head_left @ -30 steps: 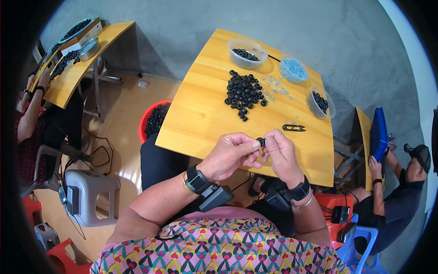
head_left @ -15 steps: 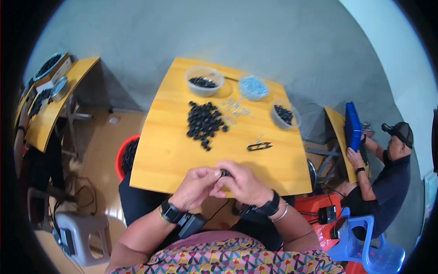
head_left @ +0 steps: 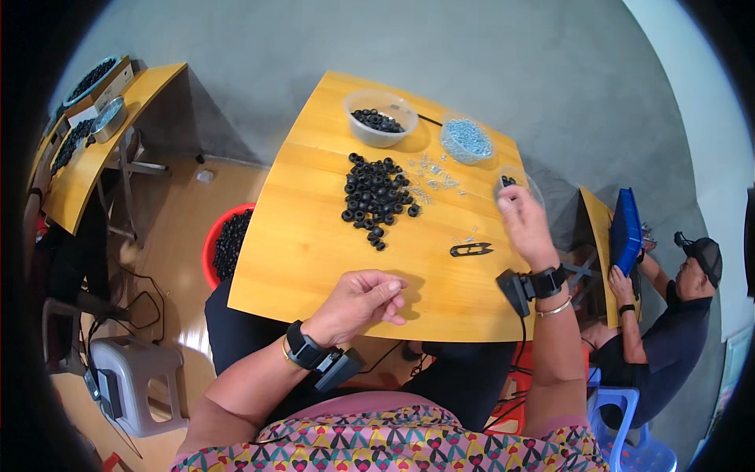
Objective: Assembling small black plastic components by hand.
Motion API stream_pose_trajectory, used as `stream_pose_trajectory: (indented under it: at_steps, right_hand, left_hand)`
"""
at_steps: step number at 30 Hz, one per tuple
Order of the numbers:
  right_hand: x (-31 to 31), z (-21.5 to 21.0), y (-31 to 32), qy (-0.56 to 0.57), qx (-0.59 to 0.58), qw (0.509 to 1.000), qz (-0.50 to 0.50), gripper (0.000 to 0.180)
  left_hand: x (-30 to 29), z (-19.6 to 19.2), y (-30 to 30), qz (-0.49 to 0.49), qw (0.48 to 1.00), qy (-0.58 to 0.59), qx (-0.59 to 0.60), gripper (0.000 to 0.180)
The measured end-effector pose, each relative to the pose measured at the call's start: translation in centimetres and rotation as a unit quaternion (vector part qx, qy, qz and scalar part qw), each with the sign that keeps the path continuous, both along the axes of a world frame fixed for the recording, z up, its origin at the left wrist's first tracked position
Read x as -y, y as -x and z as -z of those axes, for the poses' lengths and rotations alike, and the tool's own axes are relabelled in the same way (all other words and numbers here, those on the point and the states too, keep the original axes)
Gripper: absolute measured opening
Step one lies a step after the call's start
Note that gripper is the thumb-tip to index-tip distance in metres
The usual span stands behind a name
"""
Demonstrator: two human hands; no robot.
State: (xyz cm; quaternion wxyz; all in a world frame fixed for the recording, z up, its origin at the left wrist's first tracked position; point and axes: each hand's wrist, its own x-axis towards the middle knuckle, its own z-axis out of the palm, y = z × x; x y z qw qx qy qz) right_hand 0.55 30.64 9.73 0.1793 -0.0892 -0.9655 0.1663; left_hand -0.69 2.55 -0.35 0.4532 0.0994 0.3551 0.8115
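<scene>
My left hand (head_left: 359, 304) hovers at the table's near edge, its fingers loosely bent and a little apart, with nothing visible in it. My right hand (head_left: 525, 224) reaches over the clear bowl on the right (head_left: 536, 189), covering most of it. Its fingers are bent together, and whatever they hold is hidden. A few black pieces (head_left: 508, 181) show in that bowl beside the fingertips. Several round black parts with holes (head_left: 377, 193) lie heaped mid-table. Small clear or silvery bits (head_left: 435, 175) are scattered right of the heap. Black thread snips (head_left: 470, 249) lie near my right hand.
At the back of the yellow table (head_left: 271, 267) stand a bowl of black parts (head_left: 381, 140) and a bowl of light blue pieces (head_left: 467, 140). A red tub (head_left: 211, 252) is on the floor at left. A person (head_left: 668, 315) at right handles a blue tray (head_left: 627, 228).
My hands have parted. The right one moved right and away from me to the right bowl; the left stayed near the edge. The small black part they held together is no longer visible.
</scene>
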Motion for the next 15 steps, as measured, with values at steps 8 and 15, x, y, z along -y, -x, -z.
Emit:
stream_pose_trajectory:
  at_steps: [8,15]
  right_hand:
    - [5.7,5.5,4.3,0.125,0.081,0.976,-0.159,0.012]
    - [6.7,6.9,6.1,0.017,0.091,0.977,-0.193,0.018]
  left_hand:
    - [0.1,0.9,0.1,0.007,0.999,-0.030,0.020,0.021]
    - [0.1,0.7,0.1,0.017,1.000,-0.014,0.022,0.018]
